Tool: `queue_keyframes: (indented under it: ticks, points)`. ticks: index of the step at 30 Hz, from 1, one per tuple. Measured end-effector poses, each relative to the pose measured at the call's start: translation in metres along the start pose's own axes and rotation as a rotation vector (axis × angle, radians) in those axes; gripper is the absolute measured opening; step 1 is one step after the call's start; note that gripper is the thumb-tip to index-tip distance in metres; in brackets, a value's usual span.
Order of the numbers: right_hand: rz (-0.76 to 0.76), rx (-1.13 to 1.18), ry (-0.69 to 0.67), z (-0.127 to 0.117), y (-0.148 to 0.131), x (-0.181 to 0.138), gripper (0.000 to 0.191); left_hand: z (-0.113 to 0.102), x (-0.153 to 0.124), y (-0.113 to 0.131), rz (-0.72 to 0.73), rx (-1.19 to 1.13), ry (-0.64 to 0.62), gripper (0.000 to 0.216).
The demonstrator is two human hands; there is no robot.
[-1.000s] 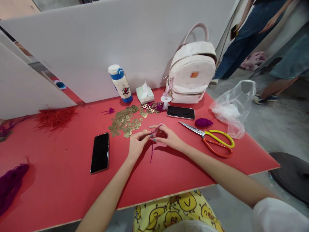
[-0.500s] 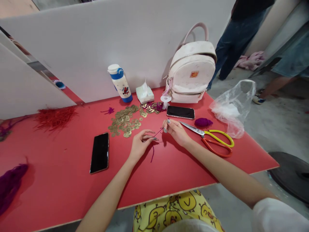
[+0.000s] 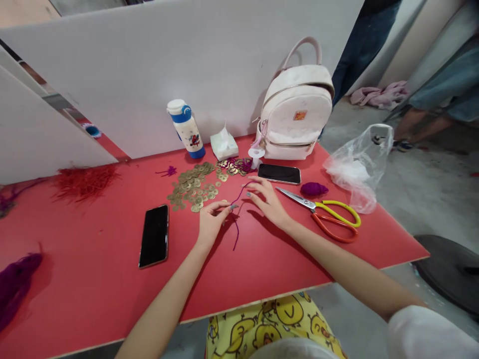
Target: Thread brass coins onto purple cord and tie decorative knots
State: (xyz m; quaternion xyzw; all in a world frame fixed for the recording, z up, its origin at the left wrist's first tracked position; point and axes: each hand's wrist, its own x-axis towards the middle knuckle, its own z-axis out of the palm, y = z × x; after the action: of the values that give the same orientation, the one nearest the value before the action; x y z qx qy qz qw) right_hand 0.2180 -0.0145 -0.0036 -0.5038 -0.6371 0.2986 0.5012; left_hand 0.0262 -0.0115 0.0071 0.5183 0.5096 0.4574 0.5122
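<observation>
Left of the scissors (image 3: 310, 204), purple yarn (image 3: 238, 232) pinched in the left hand (image 3: 214, 219) slants away toward the right hand (image 3: 270, 205), fingers loosely spread and nearer the scissors.

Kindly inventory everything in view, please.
Table: one, red, centre
Partitions: two, white, behind
Strand: one, purple, centre, held
Coins: many, brass, centre
Phones: two, black, table
Scissors: one, yellow and red, right
Yarn: several, purple, scattered
Backpack: one, white, back
Bottle: one, mostly white, back
Tissue pack: one, white, back
Spool: one, white, back
Bag: one, clear, right
Threads: many, red, left
Cloth: one, pink, floor
Disc: one, black, right
People: two, blue clothing, background
Clothing: one, yellow, lap
Hands: two, greyish nails, centre
</observation>
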Motion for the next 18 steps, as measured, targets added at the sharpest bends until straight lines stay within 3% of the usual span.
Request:
queue_keyframes:
  ticks: [4, 10, 13, 18]
  points:
    - [-0.079, -0.143, -0.093, 0.004, 0.001, -0.005, 0.027, -0.001, 0.001, 0.000, 0.000, -0.030, 0.029, 0.020]
    - [-0.121, -0.141, -0.276, 0.014, -0.003, -0.012, 0.027, -0.001, 0.001, -0.001, 0.031, -0.038, 0.022, 0.024]
    - [-0.063, -0.079, -0.178, 0.015, 0.000, -0.012, 0.033, -0.001, 0.001, 0.000, 0.029, -0.036, 0.018, 0.025]
    - [0.018, 0.058, 0.048, 0.005, -0.003, -0.007, 0.022, 0.000, -0.001, 0.002, -0.003, -0.035, 0.030, 0.023]
